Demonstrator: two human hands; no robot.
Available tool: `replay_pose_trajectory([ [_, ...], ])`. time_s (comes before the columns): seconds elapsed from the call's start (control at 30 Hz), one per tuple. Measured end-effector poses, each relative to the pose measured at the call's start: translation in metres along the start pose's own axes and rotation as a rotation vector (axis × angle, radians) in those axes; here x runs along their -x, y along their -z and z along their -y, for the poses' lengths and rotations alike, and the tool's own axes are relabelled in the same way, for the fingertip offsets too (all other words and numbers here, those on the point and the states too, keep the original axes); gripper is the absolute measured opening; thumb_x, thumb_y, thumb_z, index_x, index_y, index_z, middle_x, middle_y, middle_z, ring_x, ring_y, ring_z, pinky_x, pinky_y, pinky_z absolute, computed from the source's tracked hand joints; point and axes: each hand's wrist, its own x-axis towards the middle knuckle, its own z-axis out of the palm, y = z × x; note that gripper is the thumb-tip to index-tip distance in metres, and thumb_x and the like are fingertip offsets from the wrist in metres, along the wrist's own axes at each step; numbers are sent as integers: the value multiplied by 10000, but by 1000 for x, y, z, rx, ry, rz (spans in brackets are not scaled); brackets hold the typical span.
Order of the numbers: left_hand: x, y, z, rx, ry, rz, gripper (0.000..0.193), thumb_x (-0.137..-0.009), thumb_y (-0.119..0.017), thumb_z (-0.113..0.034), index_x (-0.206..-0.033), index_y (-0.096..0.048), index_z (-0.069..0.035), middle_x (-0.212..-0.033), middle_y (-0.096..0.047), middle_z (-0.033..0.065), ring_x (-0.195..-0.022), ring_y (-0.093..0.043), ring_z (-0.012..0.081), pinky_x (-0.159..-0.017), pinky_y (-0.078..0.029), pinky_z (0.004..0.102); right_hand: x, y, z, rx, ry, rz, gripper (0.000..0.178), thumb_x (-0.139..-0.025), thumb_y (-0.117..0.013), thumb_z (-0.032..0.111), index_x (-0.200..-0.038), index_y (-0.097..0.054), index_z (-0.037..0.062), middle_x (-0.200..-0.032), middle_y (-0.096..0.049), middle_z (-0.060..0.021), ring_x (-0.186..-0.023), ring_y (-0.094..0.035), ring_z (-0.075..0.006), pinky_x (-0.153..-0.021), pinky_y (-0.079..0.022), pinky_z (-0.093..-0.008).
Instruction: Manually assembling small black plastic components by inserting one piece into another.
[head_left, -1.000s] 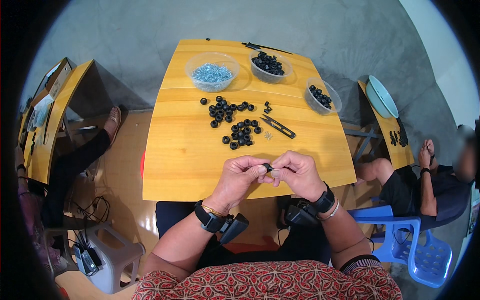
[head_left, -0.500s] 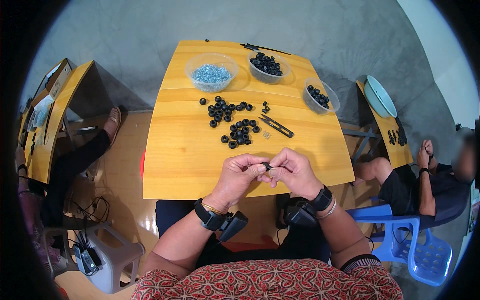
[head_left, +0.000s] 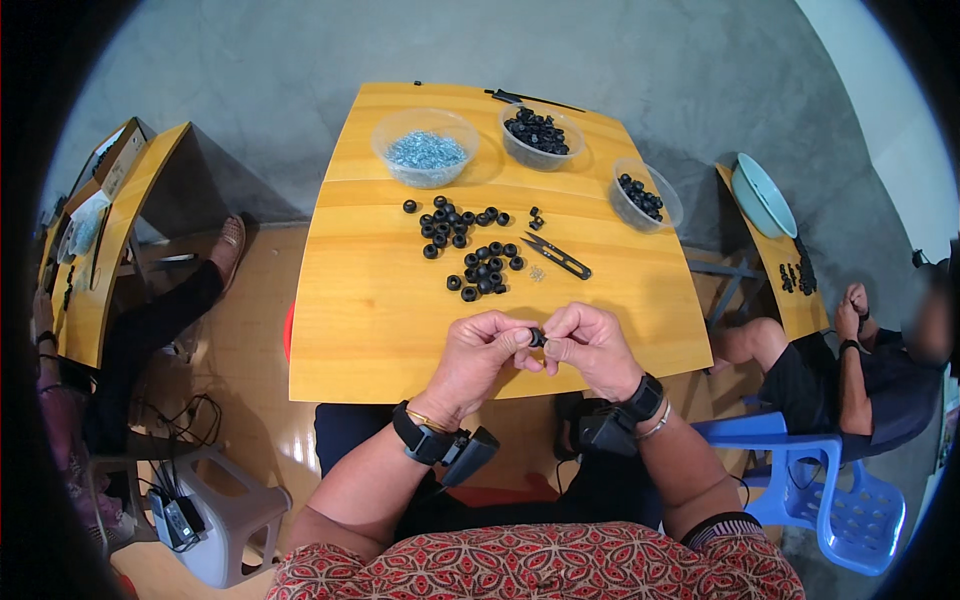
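Note:
Just above the table's near edge, my left hand (head_left: 478,352) pinches a small round black bead (head_left: 537,338) between thumb and forefinger. Close against its right side, my right hand (head_left: 592,350) has thumb and fingertips pressed together; whatever they grip is too small to make out. Farther up the table lie loose round black beads (head_left: 483,266), several showing a hole. Right of them are a tiny heap of silvery bits (head_left: 537,273), a few small black pieces (head_left: 536,218) and black thread snips (head_left: 557,256).
Along the far side stand a clear bowl of bluish translucent bits (head_left: 425,180), a clear bowl of black parts (head_left: 540,160) and a clear bowl of rounder black pieces (head_left: 645,218). A co-worker (head_left: 870,370) sits at the right by a blue plastic chair (head_left: 860,520); another person's leg (head_left: 150,320) shows left.
The black bead shows a little more between my fingertips, and my right fingers have shifted slightly at its side. The whole view has moved slightly; the table things stay put.

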Motion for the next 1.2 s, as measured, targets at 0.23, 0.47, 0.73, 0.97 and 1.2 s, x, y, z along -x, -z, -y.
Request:
replay_pose_trajectory([
  [0.23,-1,4,4,31,-7,37,122,-842,-532,-79,-911,-581,8,-706,-594,98,-616,-591,173,-631,-515,319,0,-3,-16,-136,88,-8,93,-767,-595,-14,-749,-510,20,-739,-536,-58,-614,-541,-134,-541,-461,-245],
  [0.47,-1,1,2,-29,2,-11,115,-843,-488,3,-912,-567,51,-734,-595,135,-618,-596,194,-623,-521,328,1,-7,-21,-115,123,-47,105,-765,-594,-23,-734,-504,22,-720,-523,-52,-619,-536,-126,-545,-462,-249],
  [0.73,-1,0,0,-37,-25,105,259,-829,-526,-24,-1087,-506,-16,-768,-604,112,-618,-577,155,-607,-496,289,6,-7,-4,3,20,44,289,-787,-544,-42,-1044,-440,37,-743,-451,-9,-649,-513,-103,-559,-474,-230],
  [0.97,1,-9,-11,-66,-1,133,765,-775,-607,-25,-1354,-114,-109,-838,-609,120,-601,-556,132,-558,-454,223,12,-6,10,198,7,145,397,-801,-507,-33,-1190,-462,36,-733,-398,2,-642,-477,-92,-551,-451,-208],
  [1.2,-1,-4,-7,-51,16,132,735,-776,-610,-40,-1342,-143,-68,-868,-615,125,-614,-563,132,-548,-464,227,14,-10,5,378,120,74,354,-772,-525,-31,-1118,-534,45,-707,-405,-15,-617,-422,-103,-530,-395,-221],
])
